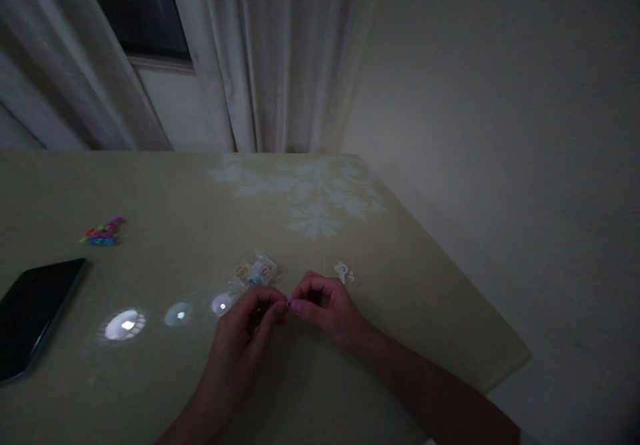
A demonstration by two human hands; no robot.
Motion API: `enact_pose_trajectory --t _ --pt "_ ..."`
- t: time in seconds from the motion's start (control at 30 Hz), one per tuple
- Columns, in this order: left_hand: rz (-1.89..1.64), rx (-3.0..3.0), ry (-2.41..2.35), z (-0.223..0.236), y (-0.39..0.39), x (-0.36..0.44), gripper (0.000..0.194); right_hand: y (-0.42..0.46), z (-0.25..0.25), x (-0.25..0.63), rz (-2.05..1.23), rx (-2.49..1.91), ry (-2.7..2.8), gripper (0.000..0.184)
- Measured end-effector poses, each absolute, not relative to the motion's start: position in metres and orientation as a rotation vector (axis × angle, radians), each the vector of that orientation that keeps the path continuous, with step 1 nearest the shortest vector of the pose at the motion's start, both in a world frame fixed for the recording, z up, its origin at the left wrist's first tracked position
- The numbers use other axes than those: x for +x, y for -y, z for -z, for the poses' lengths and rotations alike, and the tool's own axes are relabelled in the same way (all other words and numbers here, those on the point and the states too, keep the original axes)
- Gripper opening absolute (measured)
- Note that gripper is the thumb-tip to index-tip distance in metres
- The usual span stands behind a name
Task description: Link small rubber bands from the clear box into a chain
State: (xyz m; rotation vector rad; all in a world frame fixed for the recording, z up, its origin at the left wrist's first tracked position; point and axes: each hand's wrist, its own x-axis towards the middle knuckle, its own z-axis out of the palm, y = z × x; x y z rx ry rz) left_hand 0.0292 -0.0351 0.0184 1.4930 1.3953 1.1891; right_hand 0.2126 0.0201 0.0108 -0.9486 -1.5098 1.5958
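Note:
My left hand [247,331] and my right hand [327,308] meet over the middle of the table, thumb and forefinger pinched on each. Between their fingertips sits a tiny dark piece [289,302], too small and dim to name; both hands seem to grip it. Just beyond my left hand lies a small clear plastic bag [261,269] with ring-shaped pieces in it. Yellowish rings [241,271] show at its left side. Behind my right hand rests a small clear packet with white pieces [342,271].
A pile of small colourful pieces [103,233] lies at the left on the glossy table [165,198]. Nearer me is a dark tablet or phone [37,315], partly cut off. Curtains [285,58] hang behind the table; a bare wall [500,131] stands at the right.

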Motion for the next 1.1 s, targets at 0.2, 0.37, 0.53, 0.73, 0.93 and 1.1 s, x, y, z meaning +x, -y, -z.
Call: enact_pose_trajectory --t 0.2,0.37,0.53,0.73,0.93,1.1 --pt "-1.148 1.46 -1.358 -0.024 0.029 0.019 0.022 -0.018 -0.007 0.212 -1.578 -0.94 1.544 0.033" --pt "-0.86 1.742 -1.429 -0.023 0.021 -0.018 0.019 -0.016 -0.009 0.214 -1.556 -0.989 1.562 0.027" --pt "-0.438 1.979 -1.457 -0.015 0.023 -0.025 0.019 -0.014 -0.014 0.213 -1.477 -1.049 1.645 0.017" --pt "-0.35 2.223 -1.54 0.001 0.035 -0.013 0.028 -0.015 -0.013 0.212 -1.396 -1.086 1.716 0.015" --pt "-0.319 2.13 -1.543 0.0 0.035 -0.013 0.025 -0.015 -0.011 0.212 -1.377 -1.111 1.726 0.015" --pt "-0.227 2.119 -1.531 0.0 0.039 -0.014 0.026 -0.014 -0.012 0.212 -1.353 -1.117 1.743 0.014"
